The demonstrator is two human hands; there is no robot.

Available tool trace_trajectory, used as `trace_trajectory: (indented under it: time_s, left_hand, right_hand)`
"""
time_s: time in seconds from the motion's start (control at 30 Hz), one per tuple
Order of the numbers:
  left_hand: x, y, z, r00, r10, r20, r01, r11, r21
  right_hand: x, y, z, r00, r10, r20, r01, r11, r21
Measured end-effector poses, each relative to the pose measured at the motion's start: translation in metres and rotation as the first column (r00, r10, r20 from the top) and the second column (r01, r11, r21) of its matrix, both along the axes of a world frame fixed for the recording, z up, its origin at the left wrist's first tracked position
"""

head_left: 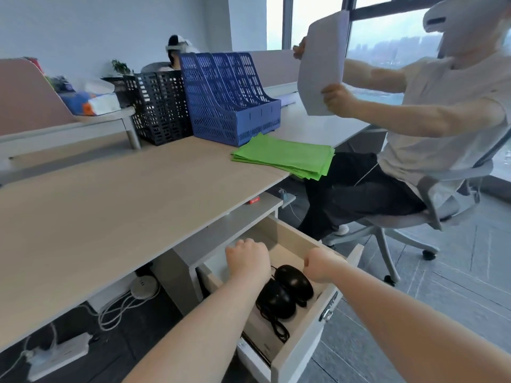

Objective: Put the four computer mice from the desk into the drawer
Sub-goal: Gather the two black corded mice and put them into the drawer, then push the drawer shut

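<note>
Two bare forearms, no sleeves in view; bare left hand (248,258); bare right hand (320,265); no rings, watch or gloves visible.

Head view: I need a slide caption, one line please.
Both hands, left and right, reach into the open drawer holding two visible black mice.

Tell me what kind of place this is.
Most likely a shared office. A long desk carries a blue file rack and black file rack, a seated person holds papers nearby, and large windows overlook a city.
</note>
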State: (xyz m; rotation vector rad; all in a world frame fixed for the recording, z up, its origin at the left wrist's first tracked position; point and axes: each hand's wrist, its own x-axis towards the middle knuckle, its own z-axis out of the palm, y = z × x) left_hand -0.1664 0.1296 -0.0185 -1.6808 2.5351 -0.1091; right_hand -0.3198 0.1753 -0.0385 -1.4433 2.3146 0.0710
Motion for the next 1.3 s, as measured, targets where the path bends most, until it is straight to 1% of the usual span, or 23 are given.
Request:
trace_trajectory:
  time_s: [0.1,0.17,0.2,0.27,0.33,0.37,0.4,0.47,0.53,0.57,0.6,0.67,0.73,0.77,0.8,0.87,0.93,1.03,1.07,1.1,1.13,1.2,1.3]
  left_hand:
    - [0.008,0.003,0.005,1.000,-0.015,-0.021,0.014,0.999,-0.031]
    - [0.013,0.003,0.008,0.998,-0.017,-0.054,0.014,0.999,-0.042]
    - [0.016,0.003,0.010,0.997,-0.016,-0.071,0.013,0.999,-0.044]
    - [0.021,0.002,0.014,0.995,-0.019,-0.100,0.014,0.999,-0.048]
    - [0.025,0.000,0.018,0.992,-0.038,-0.123,0.031,0.998,-0.060]
    - [0.027,-0.002,0.020,0.989,-0.058,-0.139,0.048,0.996,-0.079]
    - [0.030,-0.005,0.021,0.983,-0.087,-0.161,0.070,0.991,-0.111]
    - [0.036,-0.015,0.025,0.967,-0.152,-0.204,0.108,0.972,-0.208]
    - [0.044,-0.030,0.029,0.955,-0.193,-0.225,0.123,0.948,-0.293]
    - [0.048,-0.039,0.032,0.954,-0.199,-0.224,0.121,0.940,-0.319]
    - [0.052,-0.048,0.035,0.956,-0.196,-0.220,0.116,0.936,-0.333]
    - [0.060,-0.066,0.040,0.959,-0.173,-0.224,0.091,0.938,-0.336]
    - [0.067,-0.083,0.044,0.962,-0.133,-0.237,0.056,0.951,-0.305]
    - [0.070,-0.091,0.045,0.965,-0.107,-0.238,0.037,0.959,-0.281]
    - [0.074,-0.099,0.045,0.968,-0.082,-0.238,0.018,0.966,-0.256]
    - [0.083,-0.112,0.045,0.968,-0.028,-0.251,-0.022,0.980,-0.195]
    - [0.092,-0.124,0.043,0.965,0.026,-0.263,-0.058,0.992,-0.116]
    - [0.106,-0.141,0.036,0.959,0.101,-0.267,-0.101,0.995,0.015]
    - [0.112,-0.147,0.033,0.955,0.128,-0.266,-0.118,0.992,0.054]
    - [0.117,-0.152,0.031,0.950,0.162,-0.266,-0.143,0.986,0.087]
    - [0.121,-0.156,0.029,0.944,0.196,-0.265,-0.171,0.979,0.114]
    - [0.127,-0.163,0.027,0.940,0.228,-0.253,-0.200,0.971,0.132]
    - [0.128,-0.167,0.027,0.948,0.203,-0.243,-0.179,0.977,0.118]
  right_hand:
    - [-0.002,0.009,0.006,0.995,-0.080,-0.062,0.081,0.997,0.018]
    - [-0.005,0.017,0.007,0.970,-0.081,-0.229,0.117,0.982,0.147]
    - [-0.008,0.018,0.004,0.960,-0.034,-0.279,0.101,0.968,0.229]
    - [-0.007,0.020,0.000,0.962,0.011,-0.272,0.082,0.941,0.329]
    - [0.005,0.020,0.001,0.961,0.120,-0.249,-0.029,0.939,0.342]
    - [0.011,0.022,0.006,0.931,0.242,-0.274,-0.124,0.914,0.386]
    - [0.014,0.021,0.010,0.913,0.296,-0.281,-0.161,0.895,0.417]
    - [0.007,0.015,0.006,0.937,0.256,-0.236,-0.153,0.912,0.381]
    - [0.005,0.005,0.002,0.993,-0.014,-0.118,0.039,0.977,0.211]
    - [0.000,-0.003,-0.009,0.991,-0.120,-0.052,0.124,0.988,0.091]
    - [-0.003,-0.011,-0.016,0.989,-0.150,-0.021,0.149,0.989,-0.010]
    - [0.004,-0.023,-0.012,0.986,-0.164,-0.009,0.163,0.986,-0.030]
    - [0.010,-0.032,-0.018,0.950,-0.300,0.083,0.307,0.948,-0.089]
    - [0.014,-0.034,-0.022,0.978,-0.209,0.024,0.210,0.977,-0.038]
    - [0.015,-0.036,-0.025,0.986,-0.115,-0.122,0.115,0.993,-0.003]
    - [0.018,-0.048,-0.032,0.981,-0.074,-0.179,0.063,0.996,-0.064]
    - [0.023,-0.061,-0.034,0.979,-0.152,-0.137,0.140,0.986,-0.094]
    - [0.034,-0.066,-0.035,0.991,-0.099,-0.090,0.092,0.993,-0.077]
    - [0.038,-0.068,-0.036,0.986,-0.154,0.069,0.162,0.977,-0.139]
    - [0.044,-0.077,-0.038,0.873,-0.323,0.365,0.400,0.903,-0.159]
    - [0.044,-0.082,-0.039,0.801,-0.347,0.487,0.484,0.855,-0.185]
    - [0.047,-0.089,-0.038,0.841,-0.352,0.411,0.460,0.865,-0.199]
    - [0.054,-0.095,-0.041,0.929,-0.253,0.270,0.296,0.947,-0.129]
